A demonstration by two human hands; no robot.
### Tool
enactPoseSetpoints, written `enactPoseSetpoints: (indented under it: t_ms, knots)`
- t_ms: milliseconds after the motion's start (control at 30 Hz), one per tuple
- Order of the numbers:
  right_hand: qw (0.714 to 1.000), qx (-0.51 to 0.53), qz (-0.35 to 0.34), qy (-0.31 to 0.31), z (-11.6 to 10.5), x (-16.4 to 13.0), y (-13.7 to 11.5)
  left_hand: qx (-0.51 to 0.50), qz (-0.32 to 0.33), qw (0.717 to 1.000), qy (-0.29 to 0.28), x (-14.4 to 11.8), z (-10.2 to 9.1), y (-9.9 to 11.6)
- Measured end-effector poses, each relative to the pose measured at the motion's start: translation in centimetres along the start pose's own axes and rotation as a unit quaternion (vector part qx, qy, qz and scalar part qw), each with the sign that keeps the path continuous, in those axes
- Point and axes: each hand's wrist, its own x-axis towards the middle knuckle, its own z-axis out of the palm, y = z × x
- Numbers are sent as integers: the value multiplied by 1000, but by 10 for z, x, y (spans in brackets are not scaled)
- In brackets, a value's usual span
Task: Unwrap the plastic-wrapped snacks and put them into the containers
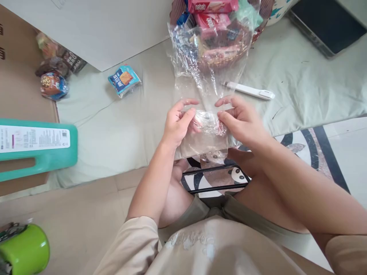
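Note:
A crinkled sheet of clear plastic film (208, 121) lies across the front of the cloth-covered surface, its far end reaching over a bowl of snacks. My left hand (178, 123) grips the gathered part of the film at its left side, thumb bent in and index finger raised. On the right side, my right hand (242, 117) pinches the same bunched part, slightly blurred. Whether anything is wrapped inside the bunch I cannot tell. Just beyond my right hand lies a white utility knife (250, 90).
The ribbed bowl (265, 19) holds pink snack packs (212, 7). A blue snack pack (124, 81) lies left, near more packets (54, 84) and a teal bottle (54, 166). A dark-screened tablet (329, 25) is at top right; a green bin (31, 248) stands lower left.

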Motion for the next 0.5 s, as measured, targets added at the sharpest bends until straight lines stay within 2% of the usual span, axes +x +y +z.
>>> enactPoseSetpoints:
  t_ms: [133,267,400,500]
  knots:
    - [1000,18,-10,-16,2,0,-1,3,-17,999,-47,-2,-5,1]
    - [999,28,-25,13,6,3,3,-24,-39,995,-93,-3,-6,2]
    - [997,25,-55,56,5,7,6,-83,-11,991,-103,-3,-7,2]
    - [989,68,-109,77,2,11,11,-103,-9,989,-105,1,-10,0]
